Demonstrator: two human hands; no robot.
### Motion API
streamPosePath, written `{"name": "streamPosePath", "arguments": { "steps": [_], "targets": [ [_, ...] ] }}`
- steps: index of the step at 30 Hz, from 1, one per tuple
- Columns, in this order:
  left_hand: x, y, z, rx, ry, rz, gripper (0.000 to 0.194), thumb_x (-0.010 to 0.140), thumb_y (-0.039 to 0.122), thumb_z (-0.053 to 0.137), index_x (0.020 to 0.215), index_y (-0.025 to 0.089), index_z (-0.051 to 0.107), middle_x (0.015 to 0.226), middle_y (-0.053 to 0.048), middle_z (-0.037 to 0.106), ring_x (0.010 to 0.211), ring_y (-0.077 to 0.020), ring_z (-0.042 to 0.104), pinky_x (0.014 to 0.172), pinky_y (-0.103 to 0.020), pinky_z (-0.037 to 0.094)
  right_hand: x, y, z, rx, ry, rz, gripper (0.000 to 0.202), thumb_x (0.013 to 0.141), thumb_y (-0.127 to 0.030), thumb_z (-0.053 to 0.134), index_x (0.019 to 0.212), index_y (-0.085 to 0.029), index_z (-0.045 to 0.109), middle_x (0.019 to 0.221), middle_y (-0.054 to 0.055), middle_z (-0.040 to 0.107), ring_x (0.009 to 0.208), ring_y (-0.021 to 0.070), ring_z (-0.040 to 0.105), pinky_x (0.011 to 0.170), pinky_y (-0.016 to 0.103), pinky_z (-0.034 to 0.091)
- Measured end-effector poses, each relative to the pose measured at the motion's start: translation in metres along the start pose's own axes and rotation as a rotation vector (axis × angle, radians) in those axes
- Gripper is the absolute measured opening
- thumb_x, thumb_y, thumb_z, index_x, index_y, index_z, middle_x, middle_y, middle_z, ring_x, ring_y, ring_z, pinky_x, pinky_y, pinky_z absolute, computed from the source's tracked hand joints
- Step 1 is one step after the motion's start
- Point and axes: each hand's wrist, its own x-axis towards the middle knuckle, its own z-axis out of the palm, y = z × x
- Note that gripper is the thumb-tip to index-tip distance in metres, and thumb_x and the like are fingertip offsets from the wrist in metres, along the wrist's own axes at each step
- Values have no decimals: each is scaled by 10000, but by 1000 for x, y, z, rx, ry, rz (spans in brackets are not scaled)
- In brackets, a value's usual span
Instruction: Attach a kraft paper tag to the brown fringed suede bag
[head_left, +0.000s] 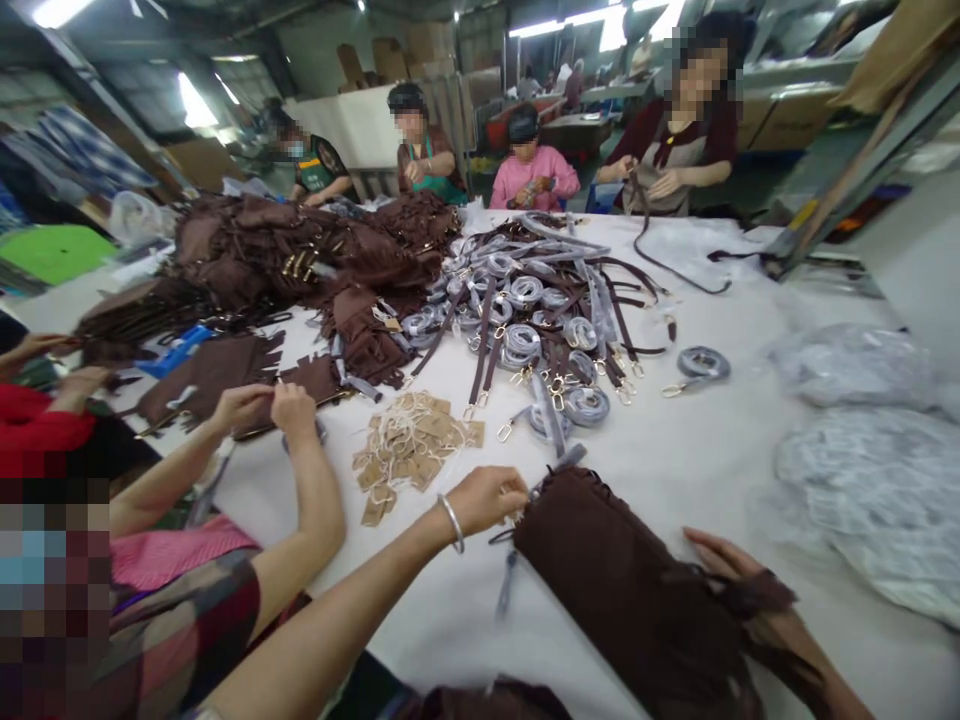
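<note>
The left hand (487,497) is pinching, seemingly, a grey strap (551,468) at the dark brown fringed suede bag (630,590); the right hand (731,570) is lying open against it on the white counter (675,450)

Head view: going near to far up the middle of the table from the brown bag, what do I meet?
Brown fringed bag held by left hand and right hand → paper tags → wrapped straps pile → person in pink.

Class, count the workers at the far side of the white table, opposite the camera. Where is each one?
4. One in green at far left, one in a teal apron beside, one in pink at centre, one in maroon at right. Others behind may be hidden.
</note>
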Motion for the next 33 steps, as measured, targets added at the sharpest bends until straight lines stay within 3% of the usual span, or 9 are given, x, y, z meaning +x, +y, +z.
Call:
{"name": "streamPosePath", "arguments": {
  "steps": [3, 5, 8, 11, 13, 16, 21, 26, 33],
  "targets": [
    [-12, -66, 25, 268, 90, -124, 195, 777, 230, 506, 866, 208, 678, 828, -26, 707, 789, -175, 641, 706, -270, 481, 10, -10, -33, 39, -13, 314, 495, 707, -577, 501, 902, -176, 718, 911, 169, 728, 828, 345, 685, 664, 443, 563],
    [-22, -94, 40, 370, 94, -207, 187, 773, 233, 511, 850, 232, 682, 839, -14, 717, 801, -182, 648, 705, -273, 464, 11, -30, -34, -106, 60, 370, 509, 678, -626, 495, 917, -227, 701, 963, 149, 721, 845, 368, 674, 676, 492, 546],
    [-30, -119, 48, 410, 128, -292, 159, 772, 218, 513, 806, 242, 667, 849, -10, 717, 818, -194, 655, 694, -278, 451, -8, -66, 5, -140, 9, 118, 484, 760, -628, 443, 1044, -292, 643, 1074, 92, 699, 920, 324, 671, 744, 471, 558],
    [-31, -134, 38, 434, 246, -345, 142, 802, 223, 496, 831, 244, 634, 895, -15, 700, 869, -206, 648, 727, -292, 448, -43, -87, 70, -214, -34, -451, 465, 833, -504, 460, 1230, -273, 538, 1260, 76, 614, 1147, 301, 581, 944, 489, 513],
    [-29, -142, 25, 448, 323, -375, 136, 827, 226, 478, 865, 238, 609, 918, -24, 682, 884, -208, 640, 740, -297, 446, -64, -86, 107, -379, -21, -728, 558, 840, -465, 469, 1361, -273, 424, 1303, 81, 588, 1158, 322, 574, 881, 510, 545],
    [-22, -152, 5, 456, 408, -384, 133, 859, 221, 455, 913, 227, 576, 956, -34, 660, 905, -201, 627, 753, -292, 443, -79, -71, 135, -541, 12, -817, 671, 853, -418, 415, 1465, -215, 232, 1300, 117, 586, 1137, 331, 587, 809, 515, 580],
    [9, -151, -20, 451, 494, -305, 181, 881, 227, 467, 1047, 238, 539, 1123, -47, 605, 1026, -196, 582, 820, -285, 438, -73, -60, 133, -617, 17, -861, 713, 833, -397, 432, 1474, -193, 196, 1258, 128, 613, 1115, 321, 603, 774, 499, 605],
    [42, -146, -42, 442, 521, -257, 188, 871, 201, 479, 1041, 202, 559, 1145, -89, 575, 1067, -228, 557, 879, -320, 430, -71, -60, 135, -596, 65, -871, 678, 838, -382, 424, 1467, -222, 228, 1202, 114, 652, 1061, 309, 635, 750, 463, 599],
    [54, -155, -63, 362, 458, -207, 164, 797, 121, 534, 949, 144, 591, 1145, -153, 579, 1101, -290, 537, 911, -380, 412, -70, -57, 139, -612, 86, -887, 628, 865, -412, 411, 1440, -187, 295, 1204, 117, 650, 1078, 285, 623, 874, 436, 483]
  ]
}}
